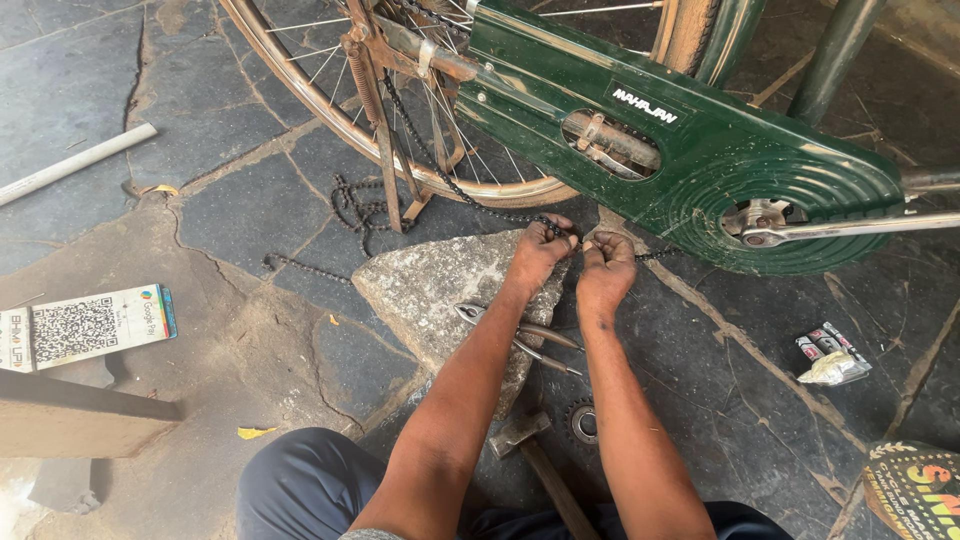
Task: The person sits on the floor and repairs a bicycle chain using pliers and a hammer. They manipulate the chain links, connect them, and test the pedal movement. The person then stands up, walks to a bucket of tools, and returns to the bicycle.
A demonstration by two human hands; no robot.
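Note:
My left hand [538, 253] and my right hand [606, 268] are side by side at the far edge of a flat grey stone [435, 285]. Both pinch a greasy bicycle chain [470, 196] between fingers and thumb. From my hands the chain runs up to the rear wheel [330, 95] of a green bicycle. The chain's other end goes under the green chain guard [690, 140]. A loose length of chain [350, 215] lies coiled on the floor to the left. The crank arm [850, 228] sticks out to the right.
Pliers [520, 338] lie on the stone under my left forearm. A hammer [535, 455] and a small sprocket [583, 422] rest on the stone floor between my arms. A crumpled packet [832, 358] lies right, a white pipe [75, 163] far left, a printed card [85, 325] left.

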